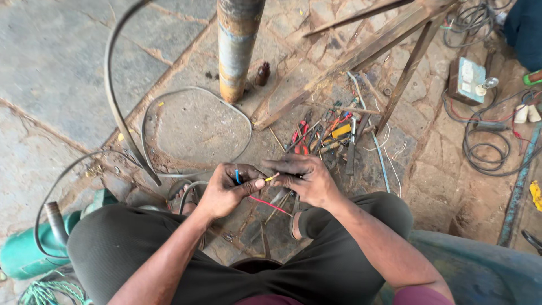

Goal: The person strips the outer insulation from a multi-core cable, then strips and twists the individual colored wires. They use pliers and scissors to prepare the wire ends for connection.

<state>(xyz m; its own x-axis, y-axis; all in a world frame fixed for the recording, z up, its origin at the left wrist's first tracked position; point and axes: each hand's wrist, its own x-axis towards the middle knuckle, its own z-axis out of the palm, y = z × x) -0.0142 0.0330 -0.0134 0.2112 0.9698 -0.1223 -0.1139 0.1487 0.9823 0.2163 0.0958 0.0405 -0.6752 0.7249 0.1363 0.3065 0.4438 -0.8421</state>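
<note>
above knees: left hand [226,189] fingers pinch blue wire [237,177]; right hand [305,179] fingers pinch yellow wire [271,178].

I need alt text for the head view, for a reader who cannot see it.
Seen from above, a seated person's left hand and right hand pinch thin blue, yellow and red wires between them. Hand tools lie scattered on the stone floor ahead.

no packages, labels, signs or screens can be made out.
</note>
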